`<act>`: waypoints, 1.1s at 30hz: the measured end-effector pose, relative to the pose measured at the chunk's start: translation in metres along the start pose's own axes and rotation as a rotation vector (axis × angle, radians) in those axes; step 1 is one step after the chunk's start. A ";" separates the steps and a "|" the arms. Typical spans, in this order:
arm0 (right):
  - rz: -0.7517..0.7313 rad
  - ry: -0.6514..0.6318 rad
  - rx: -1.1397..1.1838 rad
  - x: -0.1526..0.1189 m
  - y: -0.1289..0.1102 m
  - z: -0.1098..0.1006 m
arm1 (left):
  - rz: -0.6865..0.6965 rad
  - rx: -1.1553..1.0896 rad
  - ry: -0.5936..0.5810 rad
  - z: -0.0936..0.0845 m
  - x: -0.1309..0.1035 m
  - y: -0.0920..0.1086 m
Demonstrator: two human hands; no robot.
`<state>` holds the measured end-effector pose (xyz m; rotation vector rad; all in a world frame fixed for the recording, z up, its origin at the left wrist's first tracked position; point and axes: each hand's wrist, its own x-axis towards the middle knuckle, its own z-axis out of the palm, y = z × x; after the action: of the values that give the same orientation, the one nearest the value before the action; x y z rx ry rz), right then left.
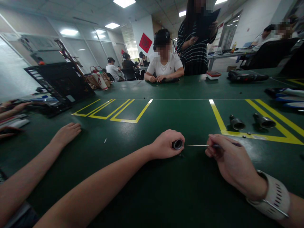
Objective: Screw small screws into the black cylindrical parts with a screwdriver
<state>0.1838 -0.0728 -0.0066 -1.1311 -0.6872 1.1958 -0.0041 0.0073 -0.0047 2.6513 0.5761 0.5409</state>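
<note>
My left hand [167,144] is closed around a short hollow metal fitting [177,144], its round open end facing me. Much of the fitting is hidden by the fingers. In my right hand [225,155] is a thin screwdriver [198,145], its shaft pointing left at the left hand. A small gap separates the screwdriver's tip from that hand. Small dark bits [180,155] lie on the green table just below the left hand. Two similar metal fittings [237,123] lie inside a yellow-taped area at the right, with small nut-like pieces [244,136] near its front line.
Another person's forearm and hand [67,133] rest on the green table [142,196] at the left. Yellow tape outlines [136,121] mark its middle. A dark power tool [245,76] and a small red-and-white box [213,75] stand farther back. Across the table sits a person [163,65].
</note>
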 end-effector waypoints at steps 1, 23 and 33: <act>-0.002 0.021 0.029 0.000 -0.001 0.001 | 0.004 0.012 -0.002 0.000 0.000 0.000; -0.639 -0.688 -1.172 -0.012 0.027 0.034 | -0.586 -0.412 0.768 -0.028 0.015 0.039; -0.746 -1.244 -1.201 -0.082 -0.002 0.000 | -0.902 -1.226 0.763 -0.069 -0.027 0.080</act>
<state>0.1619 -0.1510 0.0066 -0.6986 -2.7403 0.6275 -0.0318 -0.0541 0.0811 0.8511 1.0687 1.0961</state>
